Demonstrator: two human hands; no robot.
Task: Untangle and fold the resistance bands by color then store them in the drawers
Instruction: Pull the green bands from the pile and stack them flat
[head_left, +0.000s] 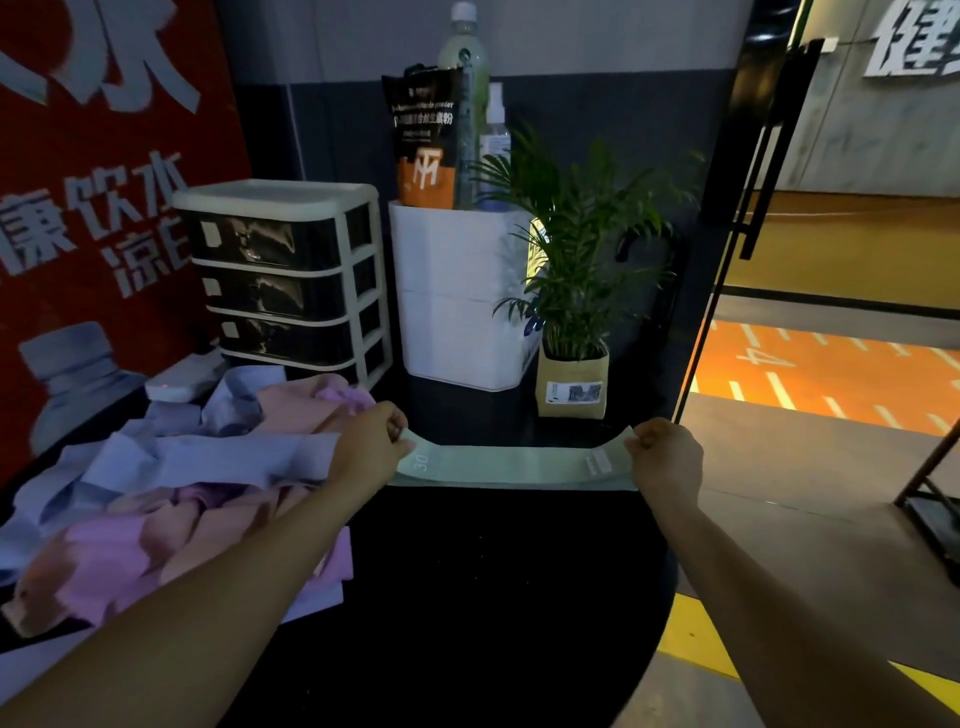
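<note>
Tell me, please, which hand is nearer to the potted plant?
Right. The right hand grips the green band's end just below-right of the potted plant; the left hand holds the far end, by the band pile.

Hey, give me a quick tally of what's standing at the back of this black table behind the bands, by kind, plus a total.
Drawer unit: 1
White bin: 1
Potted plant: 1
Total: 3
The green band stretched between the left hand and right hand, and the tangled pile, are not counted.
</note>
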